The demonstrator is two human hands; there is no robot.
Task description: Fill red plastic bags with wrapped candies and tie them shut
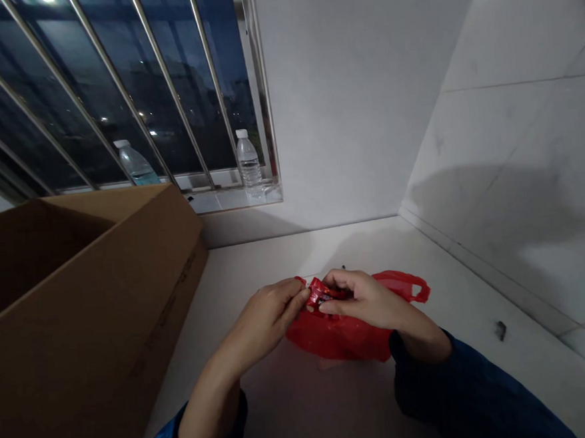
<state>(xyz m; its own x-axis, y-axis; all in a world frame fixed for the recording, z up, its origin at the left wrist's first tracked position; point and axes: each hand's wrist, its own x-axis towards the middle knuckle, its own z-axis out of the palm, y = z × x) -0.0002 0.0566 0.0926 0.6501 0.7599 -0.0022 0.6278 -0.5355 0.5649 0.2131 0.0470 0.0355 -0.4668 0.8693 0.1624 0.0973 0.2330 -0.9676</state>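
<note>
A small shiny red packet (317, 291) with darker printing is between my two hands, above a red plastic bag (345, 339). My right hand (363, 299) is closed on the packet, with its thumb below and its fingers above. From the other side, my left hand (272, 314) pinches the packet's left edge between thumb and forefinger. The bag lies crumpled on the white surface, and one loop handle sticks out on the right. My fingers partly hide the packet, so its contents cannot be made out.
A large open cardboard box (167, 294) stands at the left. Two clear bottles with white caps, one left (137, 164) and one right (249, 165), stand by the barred window. A small dark scrap (500, 330) lies on the white surface (453, 294) near the tiled wall.
</note>
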